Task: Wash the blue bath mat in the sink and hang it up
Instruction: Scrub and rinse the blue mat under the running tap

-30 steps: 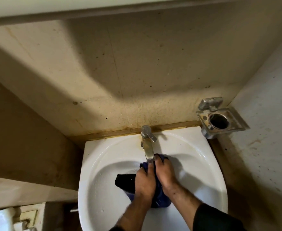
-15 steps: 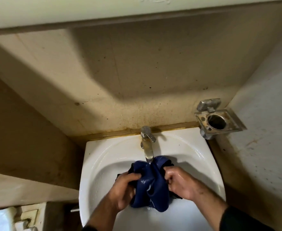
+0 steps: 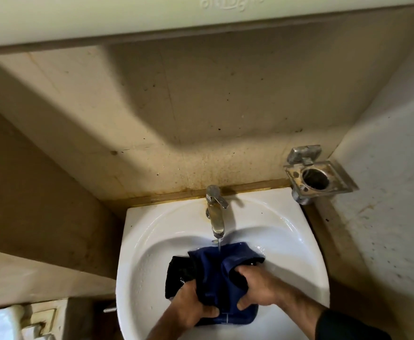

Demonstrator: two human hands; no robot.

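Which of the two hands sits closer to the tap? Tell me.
The right hand, gripping the blue bath mat higher in the sink; the left hand holds it nearer the front rim.

Head view, single camera: worn above, looking forward and steeply down, close over a white sink (image 3: 137,241), with tap (image 3: 215,212) and back wall (image 3: 201,106) ahead.

Raised lettering on pale panel (image 3: 232,6) at top centre of frame, moulded in same colour as surface, seen upside down and cut by top edge; letters not readable. Small light mark on mat (image 3: 210,273) near lower centre, too small to read. No other text, label, brand or number legible anywhere.
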